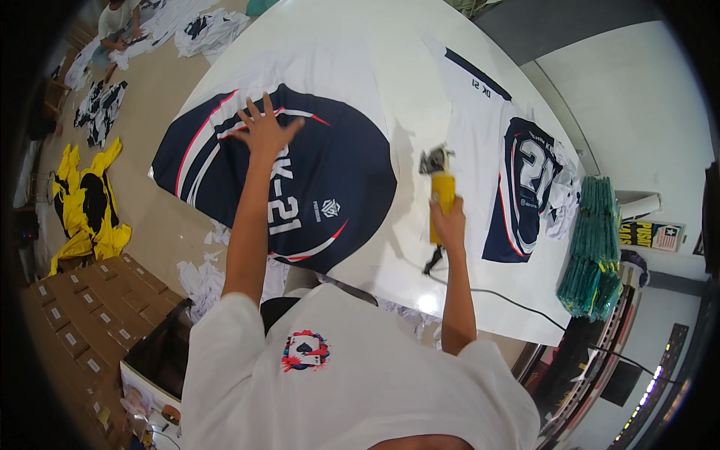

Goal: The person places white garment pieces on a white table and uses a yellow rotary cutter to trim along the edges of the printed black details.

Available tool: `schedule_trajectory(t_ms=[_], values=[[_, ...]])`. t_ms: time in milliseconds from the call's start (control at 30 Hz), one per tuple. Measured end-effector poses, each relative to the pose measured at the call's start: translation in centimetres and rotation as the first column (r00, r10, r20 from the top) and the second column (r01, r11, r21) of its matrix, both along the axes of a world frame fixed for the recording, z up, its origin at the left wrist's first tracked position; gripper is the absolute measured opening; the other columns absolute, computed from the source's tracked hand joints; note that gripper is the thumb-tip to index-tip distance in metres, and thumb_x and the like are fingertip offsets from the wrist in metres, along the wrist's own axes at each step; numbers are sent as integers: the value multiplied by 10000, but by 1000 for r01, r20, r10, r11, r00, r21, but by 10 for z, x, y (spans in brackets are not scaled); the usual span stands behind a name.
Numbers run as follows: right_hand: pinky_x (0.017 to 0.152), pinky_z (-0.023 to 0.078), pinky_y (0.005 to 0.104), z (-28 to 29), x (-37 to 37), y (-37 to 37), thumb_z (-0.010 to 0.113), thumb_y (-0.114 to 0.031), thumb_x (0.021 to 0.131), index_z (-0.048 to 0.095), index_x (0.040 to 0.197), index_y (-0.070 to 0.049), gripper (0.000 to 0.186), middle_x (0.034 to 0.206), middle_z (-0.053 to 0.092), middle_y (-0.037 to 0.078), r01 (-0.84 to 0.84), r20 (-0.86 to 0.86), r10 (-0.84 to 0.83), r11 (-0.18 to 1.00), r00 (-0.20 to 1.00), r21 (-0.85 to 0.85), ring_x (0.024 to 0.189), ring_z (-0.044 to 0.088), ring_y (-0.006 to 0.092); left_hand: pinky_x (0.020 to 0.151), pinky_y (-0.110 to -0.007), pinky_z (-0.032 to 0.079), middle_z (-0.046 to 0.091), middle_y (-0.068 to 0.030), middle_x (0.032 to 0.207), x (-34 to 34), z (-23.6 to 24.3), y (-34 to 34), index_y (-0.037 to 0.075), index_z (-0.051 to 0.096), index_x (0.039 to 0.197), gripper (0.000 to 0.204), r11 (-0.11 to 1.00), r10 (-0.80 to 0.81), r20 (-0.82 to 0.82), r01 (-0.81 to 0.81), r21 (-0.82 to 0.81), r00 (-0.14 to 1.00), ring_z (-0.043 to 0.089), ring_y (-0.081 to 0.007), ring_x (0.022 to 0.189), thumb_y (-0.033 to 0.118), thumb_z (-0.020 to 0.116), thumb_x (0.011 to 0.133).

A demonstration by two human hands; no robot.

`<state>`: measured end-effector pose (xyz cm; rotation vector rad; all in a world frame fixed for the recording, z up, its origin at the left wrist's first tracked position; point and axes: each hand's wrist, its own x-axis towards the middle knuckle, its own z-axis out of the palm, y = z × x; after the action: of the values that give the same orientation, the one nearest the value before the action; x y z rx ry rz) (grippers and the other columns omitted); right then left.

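Note:
A navy jersey panel [337, 161] with white and red stripes and white lettering lies spread on a white table [420, 45]. My left hand [268, 133] rests flat on its upper part, fingers spread. To the right of the panel, my right hand [450, 223] is wrapped round the yellow body of an electric fabric cutter [442, 191]. The cutter's metal head points away from me, apart from the navy panel. Its dark cord [517, 298] runs off to the right. White cloth [330, 64] extends from beyond the navy panel.
Further right lie a second navy jersey panel [517, 195] and a white piece with a dark band [478, 73]. Green packaged bundles [592, 247] stand at the table's right edge. Boxes [97, 315], yellow garments [90, 199] and white scraps [201, 285] lie left. Another person [116, 26] sits far left.

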<state>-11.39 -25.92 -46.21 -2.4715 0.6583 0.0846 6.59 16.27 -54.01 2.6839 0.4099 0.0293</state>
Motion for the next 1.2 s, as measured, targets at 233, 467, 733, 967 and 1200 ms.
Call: schedule_trajectory(t_ms=[233,467,733,967,1200], values=[[751,568,391,61,-111,-14,710,-271,960,510,1312,36,508,999,704,199,303,51,-318,933,947,196,863,713,274,1161,-810,-2,76,-281,1736,161,-50,-123,165,272,1671,1186,944,-325,15,323,73,946,-13,-549,1583,818,665,762],[642,564,341,74,-142,-5,704,-197,954,492,1305,27,467,946,680,140,501,29,-544,790,839,353,745,673,180,1238,-658,199,426,-175,1628,118,-35,-330,202,525,1532,797,71,-967,241,996,-55,83,334,-394,1541,622,699,877],[537,573,352,40,-147,14,698,-197,958,473,1317,-4,465,888,657,118,449,49,-492,828,869,336,658,667,189,1201,-774,9,184,-79,1763,248,-54,-268,261,294,1671,967,683,-714,-42,709,179,699,68,-402,1624,860,403,919],[778,574,394,40,-131,26,737,-228,932,514,1298,47,509,969,726,206,420,-43,-435,834,900,358,855,728,269,1170,-806,60,262,-200,1718,266,-51,-63,171,331,1653,935,960,-107,-108,131,249,988,143,-491,1588,816,336,976],[785,577,486,25,-87,41,700,-280,947,453,1352,45,575,1001,724,299,250,-57,-243,940,968,233,913,731,470,1139,-838,54,103,-240,1743,37,-26,-87,138,181,1694,1179,830,-540,-28,537,151,841,37,-528,1589,870,546,846]])
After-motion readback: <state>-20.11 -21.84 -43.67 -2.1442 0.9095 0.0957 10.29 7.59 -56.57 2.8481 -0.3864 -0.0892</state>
